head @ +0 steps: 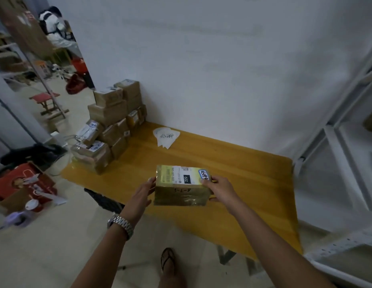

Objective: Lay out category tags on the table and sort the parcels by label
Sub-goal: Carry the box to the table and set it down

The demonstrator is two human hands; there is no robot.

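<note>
I hold a taped cardboard parcel (182,187) with a white shipping label and a small handwritten sticker above the near edge of the yellow wooden table (243,179). My left hand (142,194) presses its left side, and my right hand (221,189) grips its right end. A stack of white paper tags (166,136) with handwriting lies at the back of the table near the wall. Several more cardboard parcels (112,125) are piled at the table's left end.
A white metal shelf frame (343,154) stands to the right of the table. A red box (21,183) and clutter lie on the floor at left. A red stool (46,100) stands farther back. The white wall runs behind the table.
</note>
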